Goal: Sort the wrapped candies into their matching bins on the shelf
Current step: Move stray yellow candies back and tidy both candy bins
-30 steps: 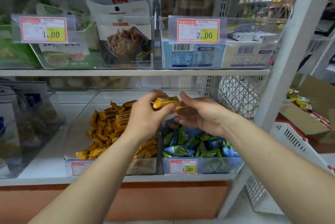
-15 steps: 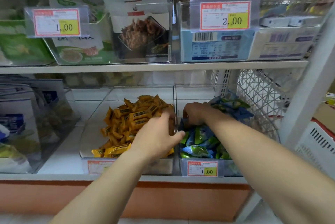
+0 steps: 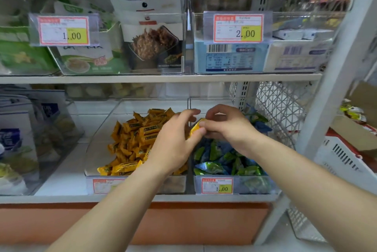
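One small yellow plastic-wrapped candy [image 3: 196,128] | our left hand [image 3: 173,143] and right hand [image 3: 226,127] both pinch it | likely light, slick, crinkly; grip mid-body

The upper-left price tag [image 3: 64,31] reads 1.00, the upper-right price tag [image 3: 238,28] 2.00. The lower-right tag [image 3: 216,186], on the green-candy bin [image 3: 255,187], reads 1.00. The lower-left tag [image 3: 104,186] is too blurred to read.
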`<state>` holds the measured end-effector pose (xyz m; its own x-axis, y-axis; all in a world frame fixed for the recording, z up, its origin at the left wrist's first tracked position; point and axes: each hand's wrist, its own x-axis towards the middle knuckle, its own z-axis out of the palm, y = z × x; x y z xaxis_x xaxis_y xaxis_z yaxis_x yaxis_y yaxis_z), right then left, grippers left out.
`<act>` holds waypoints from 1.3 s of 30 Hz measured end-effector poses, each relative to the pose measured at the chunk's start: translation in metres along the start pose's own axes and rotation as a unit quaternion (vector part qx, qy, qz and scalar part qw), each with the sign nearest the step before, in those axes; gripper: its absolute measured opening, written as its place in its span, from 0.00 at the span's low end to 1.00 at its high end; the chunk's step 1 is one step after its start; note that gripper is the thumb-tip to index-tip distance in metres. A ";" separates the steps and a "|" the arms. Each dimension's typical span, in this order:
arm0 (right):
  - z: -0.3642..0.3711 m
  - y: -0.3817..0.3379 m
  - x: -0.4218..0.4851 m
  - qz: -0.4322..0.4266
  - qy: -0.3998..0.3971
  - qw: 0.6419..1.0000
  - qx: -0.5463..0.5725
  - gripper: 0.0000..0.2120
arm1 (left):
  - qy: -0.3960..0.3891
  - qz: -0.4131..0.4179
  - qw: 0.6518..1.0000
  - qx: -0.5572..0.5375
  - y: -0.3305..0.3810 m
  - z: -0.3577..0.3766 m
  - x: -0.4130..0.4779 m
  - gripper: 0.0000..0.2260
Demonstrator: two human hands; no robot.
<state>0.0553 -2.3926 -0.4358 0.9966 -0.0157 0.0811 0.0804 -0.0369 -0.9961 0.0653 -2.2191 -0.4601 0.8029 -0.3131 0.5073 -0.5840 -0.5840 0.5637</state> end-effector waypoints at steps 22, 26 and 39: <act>-0.098 0.062 -0.012 0.006 -0.030 0.785 -0.619 0.42 | -0.040 -0.056 0.993 0.092 0.024 0.035 0.057 0.15; -0.093 0.078 -0.014 0.047 -0.057 0.809 -0.584 0.43 | -0.164 -0.133 0.974 0.082 0.009 0.088 0.100 0.20; -0.101 0.093 -0.011 0.051 -0.059 0.839 -0.539 0.44 | -0.330 -0.242 0.912 0.013 -0.032 0.168 0.149 0.31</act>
<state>0.0502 -2.4970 -0.5258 0.9973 0.0219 -0.0701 -0.0065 -0.9242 -0.3817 0.2238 -2.3723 -0.5120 0.8686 -0.3905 -0.3050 -0.1451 -0.7890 0.5970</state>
